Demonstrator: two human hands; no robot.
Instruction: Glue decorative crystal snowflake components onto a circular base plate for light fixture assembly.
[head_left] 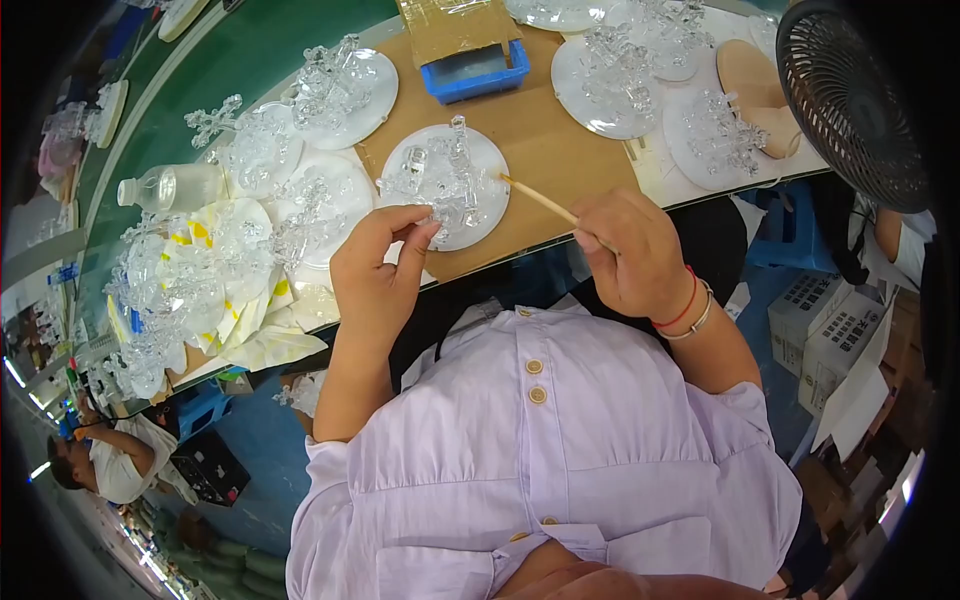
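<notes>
In front of me a round white disc carries a cluster of clear, crystal-like plastic pieces. My left hand is at the disc's near left edge, thumb and forefinger pinched on a small clear piece; its exact shape is partly hidden by the fingertips. From the right, my right hand grips a slim tan wooden stick with a darker, brush-like tip. That tip reaches the disc's right side, near the clear pieces; I cannot tell whether it touches them.
A blue tray under brown cardboard stands beyond the disc. More discs with clear pieces lie left and right. A clear bottle lies among loose clear parts at left. A black fan stands at far right.
</notes>
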